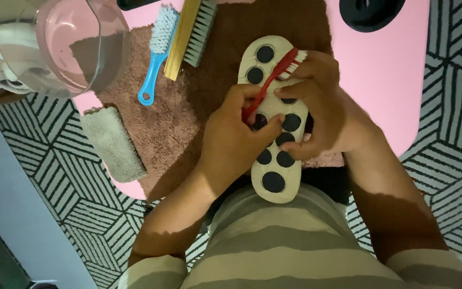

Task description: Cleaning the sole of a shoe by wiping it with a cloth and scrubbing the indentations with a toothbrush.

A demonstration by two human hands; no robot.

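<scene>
A pink worktop (pixel 380 69) carries a brown towel (pixel 188 107) over a black-and-white geometric floor (pixel 455 134). At centre, the left hand (pixel 231 139) is closed on a red toothbrush (pixel 274 75), and the right hand (pixel 322 112) grips the cream shoe sole (pixel 274 176). At 11 o'clock lie a blue brush (pixel 159 51) and a wooden brush (pixel 188 32); a clear bowl (pixel 65 48) sits at 10 o'clock

On your pink worktop (pixel 386 69) you see a brown towel (pixel 183 123), a blue brush (pixel 159 51), a wooden brush (pixel 191 32), a folded grey cloth (pixel 112 143) and a clear bowl (pixel 76 45).
</scene>
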